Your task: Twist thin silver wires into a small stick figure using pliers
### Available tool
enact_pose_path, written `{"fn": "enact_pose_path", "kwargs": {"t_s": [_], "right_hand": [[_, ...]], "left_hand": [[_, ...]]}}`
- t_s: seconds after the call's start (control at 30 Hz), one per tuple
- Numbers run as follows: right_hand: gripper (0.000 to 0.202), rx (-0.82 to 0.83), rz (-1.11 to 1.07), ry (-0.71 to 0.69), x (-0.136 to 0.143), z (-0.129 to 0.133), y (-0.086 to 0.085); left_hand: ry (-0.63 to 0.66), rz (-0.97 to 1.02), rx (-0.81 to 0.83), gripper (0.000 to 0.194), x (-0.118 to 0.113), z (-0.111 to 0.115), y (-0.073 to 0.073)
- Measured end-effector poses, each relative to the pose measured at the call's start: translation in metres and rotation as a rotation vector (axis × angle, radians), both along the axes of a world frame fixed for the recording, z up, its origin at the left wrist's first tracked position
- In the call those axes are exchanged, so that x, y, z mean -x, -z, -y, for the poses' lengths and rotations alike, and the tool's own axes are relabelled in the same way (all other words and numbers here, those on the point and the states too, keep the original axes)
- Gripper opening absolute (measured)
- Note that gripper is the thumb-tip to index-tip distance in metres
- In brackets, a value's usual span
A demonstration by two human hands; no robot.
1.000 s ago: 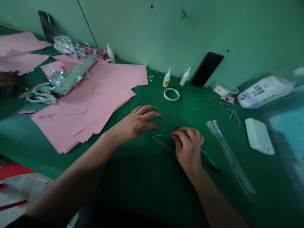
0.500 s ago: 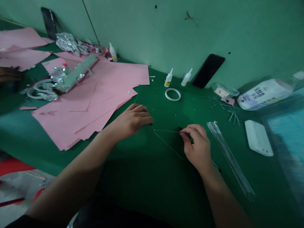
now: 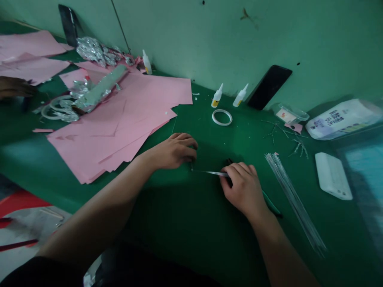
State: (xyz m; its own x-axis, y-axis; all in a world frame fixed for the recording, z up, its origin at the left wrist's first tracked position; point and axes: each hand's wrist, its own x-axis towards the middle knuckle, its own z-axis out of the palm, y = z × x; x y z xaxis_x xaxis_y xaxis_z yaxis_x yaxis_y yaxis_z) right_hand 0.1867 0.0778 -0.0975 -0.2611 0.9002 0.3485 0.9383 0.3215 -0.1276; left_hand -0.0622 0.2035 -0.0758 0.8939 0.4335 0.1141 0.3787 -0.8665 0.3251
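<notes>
Over the green table (image 3: 167, 223), a thin pale wire (image 3: 206, 172) runs between my two hands. My left hand (image 3: 178, 151) is closed near the wire's left end, its fingertips pinched; a small bit hangs below them. My right hand (image 3: 241, 183) is closed on the wire's other end, the thumb and fingers pressed together. Something dark (image 3: 229, 161) lies just behind the right fingers, too hidden to identify. A green handle (image 3: 271, 203) shows beside the right wrist. Further right lies a bundle of silvery wires (image 3: 295, 203).
Pink paper sheets (image 3: 131, 115) cover the left. Two glue bottles (image 3: 217, 96), a tape ring (image 3: 222, 117) and a leaning phone (image 3: 269, 87) are near the wall. Twisted wires (image 3: 278, 129), a white power bank (image 3: 332, 175) and a large bottle (image 3: 344, 118) are right. Another person's hand (image 3: 14, 87) is far left.
The two strands seen spread apart earlier now appear as one line between my hands. My right hand has shifted slightly left and down. The view has shifted a little.
</notes>
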Motion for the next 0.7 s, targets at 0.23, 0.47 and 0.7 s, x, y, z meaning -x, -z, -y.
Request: {"fn": "enact_pose_path", "kwargs": {"t_s": [0.23,0.47,0.7], "right_hand": [[0.016,0.048,-0.021,-0.110,0.014,0.005,0.003],[0.012,-0.013,-0.104,-0.054,0.038,0.009,0.006],[0.011,-0.229,-0.232,-0.039,0.037,0.008,0.001]], "left_hand": [[0.032,-0.001,0.114,0.017,0.002,0.003,0.006],[0.073,0.112,0.120,0.020,-0.003,0.008,-0.001],[0.154,0.314,0.133,0.017,-0.010,0.016,-0.009]]}}
